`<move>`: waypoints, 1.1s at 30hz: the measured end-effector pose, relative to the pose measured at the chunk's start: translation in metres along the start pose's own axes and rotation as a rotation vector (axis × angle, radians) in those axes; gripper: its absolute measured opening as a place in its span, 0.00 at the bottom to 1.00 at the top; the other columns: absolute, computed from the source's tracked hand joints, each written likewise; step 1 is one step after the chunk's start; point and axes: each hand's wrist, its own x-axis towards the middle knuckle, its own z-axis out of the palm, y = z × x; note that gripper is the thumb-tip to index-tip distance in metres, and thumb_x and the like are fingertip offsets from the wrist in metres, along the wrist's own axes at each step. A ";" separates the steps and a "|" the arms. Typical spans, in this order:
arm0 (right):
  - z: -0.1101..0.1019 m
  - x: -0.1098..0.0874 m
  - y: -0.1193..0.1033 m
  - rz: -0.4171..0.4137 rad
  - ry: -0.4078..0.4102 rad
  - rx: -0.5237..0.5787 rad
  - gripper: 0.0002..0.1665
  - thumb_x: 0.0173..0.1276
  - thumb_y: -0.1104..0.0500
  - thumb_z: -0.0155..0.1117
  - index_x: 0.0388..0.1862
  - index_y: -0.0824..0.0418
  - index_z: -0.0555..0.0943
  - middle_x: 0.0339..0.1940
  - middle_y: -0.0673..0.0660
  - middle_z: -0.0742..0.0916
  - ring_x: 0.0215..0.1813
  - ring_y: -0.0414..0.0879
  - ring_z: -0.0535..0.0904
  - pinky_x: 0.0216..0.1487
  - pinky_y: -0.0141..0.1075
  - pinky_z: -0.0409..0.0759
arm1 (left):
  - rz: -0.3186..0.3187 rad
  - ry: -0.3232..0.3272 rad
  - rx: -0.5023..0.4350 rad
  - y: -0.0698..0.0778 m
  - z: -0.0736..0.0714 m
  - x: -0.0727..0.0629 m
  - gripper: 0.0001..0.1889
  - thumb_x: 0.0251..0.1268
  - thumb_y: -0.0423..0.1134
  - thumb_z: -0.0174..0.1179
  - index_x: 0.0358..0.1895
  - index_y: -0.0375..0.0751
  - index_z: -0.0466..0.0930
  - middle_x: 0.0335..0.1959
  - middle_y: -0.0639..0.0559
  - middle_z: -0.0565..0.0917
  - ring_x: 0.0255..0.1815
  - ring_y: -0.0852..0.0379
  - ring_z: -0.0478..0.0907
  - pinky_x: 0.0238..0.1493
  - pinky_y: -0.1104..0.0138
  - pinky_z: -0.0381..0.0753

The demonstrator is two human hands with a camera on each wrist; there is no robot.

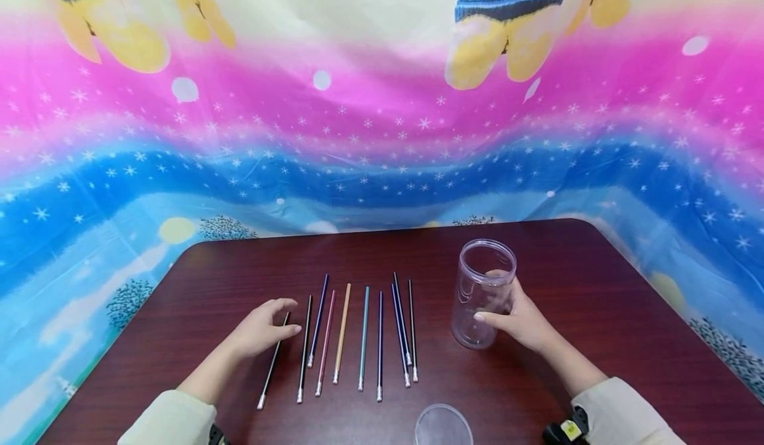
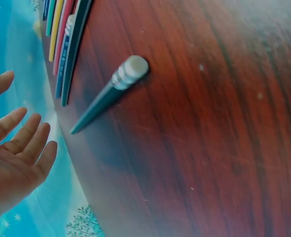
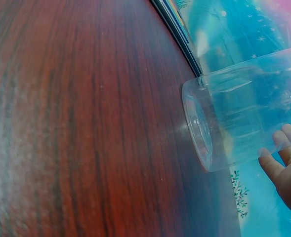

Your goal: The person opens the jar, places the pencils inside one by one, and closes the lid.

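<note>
Gripping with my right hand [image 1: 525, 320] the jar [image 1: 467, 299] at right, probably for steadiness, I hover my empty, loosely spread left hand [image 1: 260, 329] over the leftmost pencil [image 1: 271, 372]; other pencils [image 1: 343, 333] lie between, perhaps spaced for easy reach.

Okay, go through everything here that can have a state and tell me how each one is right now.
Jar: uncapped, empty, roughly upright
Lid: off the jar, lying on the table, partly outside the picture
Pencils: lying spread out, eraser ends toward the person
Left grip: relaxed, holding nothing, near the leftmost pencil
Right grip: holding the jar
Cloth: hanging behind the table
</note>
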 end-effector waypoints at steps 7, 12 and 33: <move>0.000 -0.001 -0.001 0.006 0.010 -0.035 0.40 0.49 0.67 0.64 0.57 0.64 0.53 0.52 0.69 0.72 0.48 0.42 0.73 0.42 0.30 0.73 | -0.116 0.010 -0.031 -0.011 0.001 0.000 0.25 0.50 0.36 0.60 0.52 0.30 0.67 0.48 0.35 0.72 0.48 0.42 0.70 0.42 0.55 0.72; 0.000 -0.001 -0.002 -0.007 0.011 -0.027 0.39 0.50 0.68 0.64 0.57 0.66 0.53 0.51 0.69 0.72 0.46 0.34 0.73 0.42 0.30 0.73 | -0.140 0.026 -0.006 -0.021 0.002 0.000 0.26 0.48 0.35 0.61 0.51 0.27 0.66 0.47 0.33 0.72 0.45 0.41 0.71 0.41 0.55 0.72; 0.000 -0.001 -0.003 -0.011 0.014 -0.028 0.39 0.50 0.68 0.64 0.57 0.67 0.53 0.51 0.70 0.72 0.47 0.35 0.72 0.42 0.29 0.73 | -0.219 0.022 0.182 -0.032 0.006 0.012 0.18 0.47 0.42 0.62 0.32 0.30 0.70 0.23 0.48 0.75 0.25 0.56 0.70 0.29 0.62 0.71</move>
